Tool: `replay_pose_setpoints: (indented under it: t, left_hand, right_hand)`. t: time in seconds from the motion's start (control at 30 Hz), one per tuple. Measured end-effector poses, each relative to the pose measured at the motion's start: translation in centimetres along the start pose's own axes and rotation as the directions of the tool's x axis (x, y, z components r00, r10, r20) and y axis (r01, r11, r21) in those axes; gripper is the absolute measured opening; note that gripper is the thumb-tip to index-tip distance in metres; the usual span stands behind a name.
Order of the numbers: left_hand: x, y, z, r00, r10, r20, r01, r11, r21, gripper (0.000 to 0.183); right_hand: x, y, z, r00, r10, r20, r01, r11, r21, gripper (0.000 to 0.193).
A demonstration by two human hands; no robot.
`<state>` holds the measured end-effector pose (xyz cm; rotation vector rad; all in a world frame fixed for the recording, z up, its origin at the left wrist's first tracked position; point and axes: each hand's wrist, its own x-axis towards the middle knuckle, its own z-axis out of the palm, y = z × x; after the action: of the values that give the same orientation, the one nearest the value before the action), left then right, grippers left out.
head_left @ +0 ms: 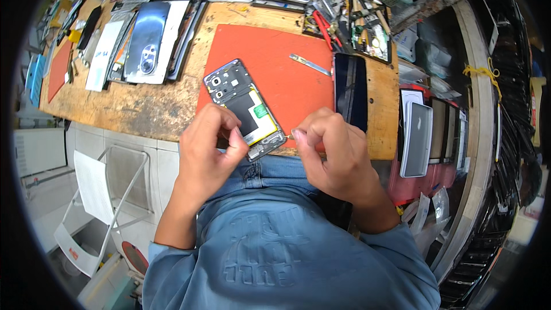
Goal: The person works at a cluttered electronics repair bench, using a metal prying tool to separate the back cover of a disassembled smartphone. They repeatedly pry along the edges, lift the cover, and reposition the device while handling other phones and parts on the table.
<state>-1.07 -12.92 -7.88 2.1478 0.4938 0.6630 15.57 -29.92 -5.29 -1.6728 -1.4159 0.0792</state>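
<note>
An opened smartphone (244, 116) lies aslant on the orange-red mat (270, 49), its back cover off. Its inside shows camera lenses, a dark battery area, a yellow-edged white label and a green sticker. My left hand (209, 146) is closed at the phone's lower left edge, thumb and curled fingers over that side; the exact grip is partly hidden. By the phone's lower right corner, my right hand (333, 146) is closed in a pinch. Something small shows at its fingertips, too small to name.
A dark phone or screen (350, 92) and a flat metal strip (310, 64) lie at the mat's right. Beyond are red-handled pliers (324, 27) in a tray of tools. A blue phone (147, 43) rests on a stack at left. A white folding chair (94, 189) stands lower left.
</note>
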Motion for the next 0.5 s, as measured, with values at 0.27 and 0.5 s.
replay_pose_setpoints:
  t: [0.27, 0.5]
  left_hand:
    - [-1.1, -2.2, -0.5, 0.988, -0.063, -0.139, 0.053, 0.996, -0.073, 0.018]
    - [-1.0, -1.6, -0.3, 0.991, -0.033, -0.132, 0.022, 0.996, -0.088, 0.018]
  right_hand:
    - [0.0, -0.2, 1.2, 0.989, -0.024, 0.148, 0.008, 0.994, 0.108, 0.032]
    - [0.0, -0.1, 1.4, 0.986, -0.044, 0.163, 0.036, 0.998, 0.054, 0.029]
